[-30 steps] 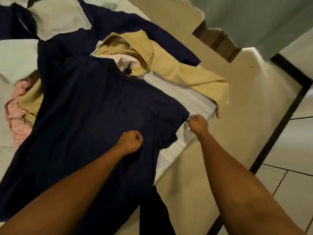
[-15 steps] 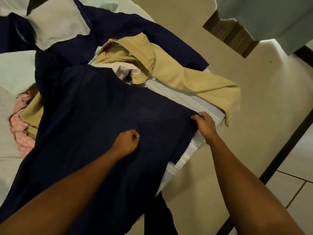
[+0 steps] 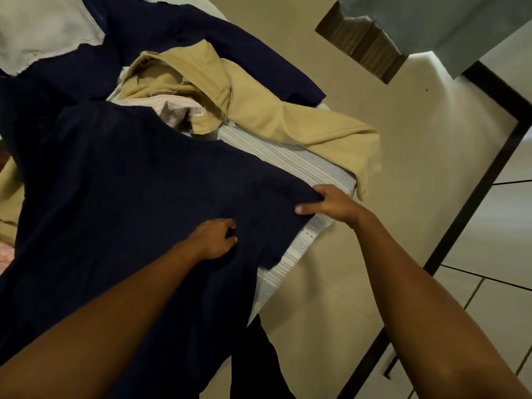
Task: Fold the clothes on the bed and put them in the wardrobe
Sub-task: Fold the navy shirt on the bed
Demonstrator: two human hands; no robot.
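A navy garment (image 3: 115, 197) lies spread over the pile of clothes on the bed (image 3: 388, 174). My left hand (image 3: 214, 239) pinches its fabric near the middle of its right side. My right hand (image 3: 331, 204) grips the garment's right corner, thumb pointing left along the edge. Under that corner lies a white patterned cloth (image 3: 302, 174). A tan garment (image 3: 259, 110) is bunched just beyond it, over a pale pink-white piece (image 3: 178, 108). Another navy garment (image 3: 207, 41) stretches across the far side.
A pale grey cloth (image 3: 43, 33) lies at the top left, and a pink cloth (image 3: 4, 254) peeks out at the left edge. The bed's dark frame (image 3: 472, 197) runs along the right, with tiled floor (image 3: 503, 254) beyond. A grey-green curtain (image 3: 446, 24) hangs at the top right.
My right hand has drawn the navy garment's corner out to the right, spreading it further over the white patterned cloth. My left hand has loosened from a fist to a pinch.
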